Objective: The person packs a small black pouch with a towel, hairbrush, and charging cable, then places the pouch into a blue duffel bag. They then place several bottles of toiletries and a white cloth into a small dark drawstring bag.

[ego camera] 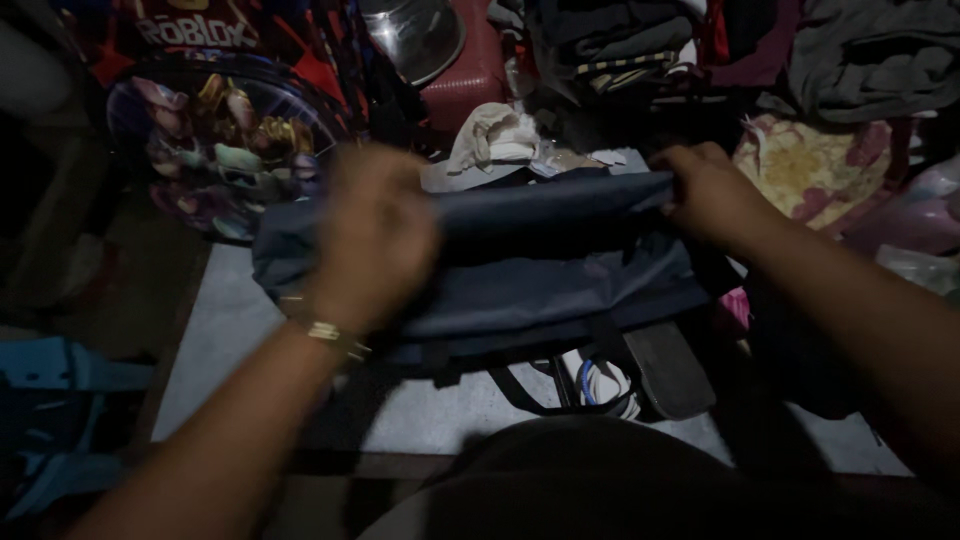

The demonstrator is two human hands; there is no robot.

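Observation:
A dark navy garment (545, 270) lies folded across a grey slab in front of me. My right hand (705, 190) pinches the garment's upper right edge. My left hand (375, 235), blurred by motion, sits over the garment's left part with a gold-coloured bracelet (335, 337) on the wrist; its grip is hard to make out. A dark strap loops out from under the cloth near a sandal (605, 385).
A round colourful bag (225, 140) stands at the back left. A metal pot (415, 35) sits on a red case behind it. Piles of folded clothes (620, 40) and a floral cloth (815, 165) crowd the back right. A pale crumpled cloth (495, 135) lies behind the garment.

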